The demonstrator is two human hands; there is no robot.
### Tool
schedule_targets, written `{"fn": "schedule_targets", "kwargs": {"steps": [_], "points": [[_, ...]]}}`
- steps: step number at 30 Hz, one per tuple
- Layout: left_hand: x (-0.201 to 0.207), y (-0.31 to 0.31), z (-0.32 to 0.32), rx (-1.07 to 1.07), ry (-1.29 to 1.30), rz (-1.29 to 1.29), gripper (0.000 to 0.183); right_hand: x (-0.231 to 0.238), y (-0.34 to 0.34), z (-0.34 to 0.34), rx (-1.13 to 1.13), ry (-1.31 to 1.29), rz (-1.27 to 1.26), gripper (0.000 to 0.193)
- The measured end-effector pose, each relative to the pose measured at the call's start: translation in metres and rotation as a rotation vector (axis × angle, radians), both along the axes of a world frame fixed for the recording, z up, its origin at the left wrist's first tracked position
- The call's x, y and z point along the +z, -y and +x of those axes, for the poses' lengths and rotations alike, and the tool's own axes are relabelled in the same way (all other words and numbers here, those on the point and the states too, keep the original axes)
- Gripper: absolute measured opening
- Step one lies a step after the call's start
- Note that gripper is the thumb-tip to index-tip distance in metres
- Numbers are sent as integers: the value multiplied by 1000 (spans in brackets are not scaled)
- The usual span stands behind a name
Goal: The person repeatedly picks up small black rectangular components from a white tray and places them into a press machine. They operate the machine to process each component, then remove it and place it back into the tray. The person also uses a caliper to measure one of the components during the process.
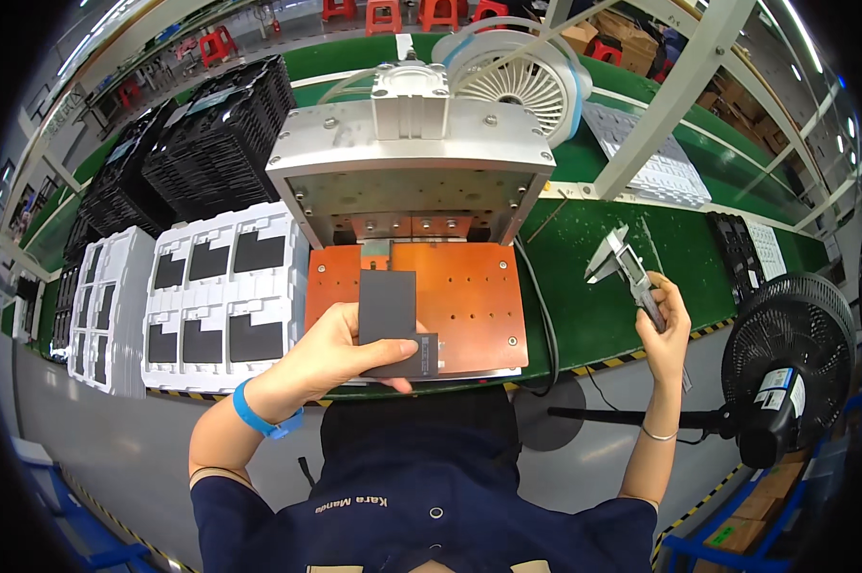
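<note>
— Navy shirt (383, 535) at the bottom middle of the frame, that's me, nearest the camera.

— And your hands?

— Both are closed on something. My left hand (340, 353), just left of centre, grips a dark piece (388, 304) shaped like an L, with the thumb laid across its lower part. My right hand (666, 320), right of centre, has its fingers curled round a caliper (631, 272), whose head points to the upper left.

— Where exactly is the piece?

— Near the middle of the frame, upright in view, covering part of the orange plate (478, 310). Whether it touches the plate, I can't tell.

— What's behind that?

— A silver press (412, 143), upper middle, with a white fan (517, 91) beyond its right corner. It all stands on the green worktop (588, 329).

— And to the sides?

— Left of the plate, a white tray (211, 378) has more dark pieces in its compartments. Black trays (221, 134) are stacked in the upper left. Over at the right edge there's a black fan (770, 358), and I've a blue band (259, 413) on my left wrist.
</note>
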State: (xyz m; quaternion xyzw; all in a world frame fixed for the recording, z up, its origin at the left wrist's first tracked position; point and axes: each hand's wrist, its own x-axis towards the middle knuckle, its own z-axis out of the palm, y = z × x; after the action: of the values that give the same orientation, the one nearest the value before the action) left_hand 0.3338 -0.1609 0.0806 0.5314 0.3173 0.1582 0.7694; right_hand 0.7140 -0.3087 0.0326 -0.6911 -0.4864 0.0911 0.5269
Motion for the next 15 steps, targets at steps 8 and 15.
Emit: {"fn": "schedule_targets", "kwargs": {"steps": [8,15], "points": [[-1,-3,-1,-94,-77,28,25,52,-25,-103,285,386,147,49],[-1,-2,-2,-96,-74,16,26,44,-38,-116,350,423,172,47]]}}
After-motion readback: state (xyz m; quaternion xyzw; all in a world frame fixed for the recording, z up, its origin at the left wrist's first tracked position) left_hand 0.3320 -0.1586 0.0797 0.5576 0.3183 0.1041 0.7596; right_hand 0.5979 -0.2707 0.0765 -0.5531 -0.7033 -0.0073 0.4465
